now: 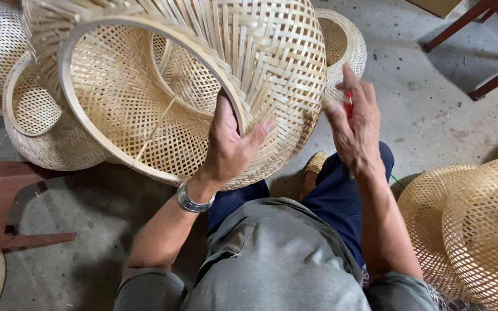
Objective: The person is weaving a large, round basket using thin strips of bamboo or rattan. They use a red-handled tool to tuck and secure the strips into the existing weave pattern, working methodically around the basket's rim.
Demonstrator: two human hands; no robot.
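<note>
Nearest the camera, the person's grey shirt (278, 259) and dark blue trousers (341, 196) fill the lower middle, the sleeves cut off by the bottom edge. The left hand (229, 144), a metal watch (192, 200) at its wrist, clasps the rim of a large woven bamboo basket (203, 80): the thumb lies outside on the weave while the fingers curl inside and are hidden behind the rim. The basket is tilted, its open mouth facing left toward the camera, its top cut off by the frame. Just right of it, the right hand (355, 129) is closed narrowly around a small red tool (349, 103), mostly hidden by the blurred fingers. Finished baskets (479, 230) sit at the right edge, and further baskets (41, 126) lie behind on the concrete floor (427, 109), partly covered by the held one.
</note>
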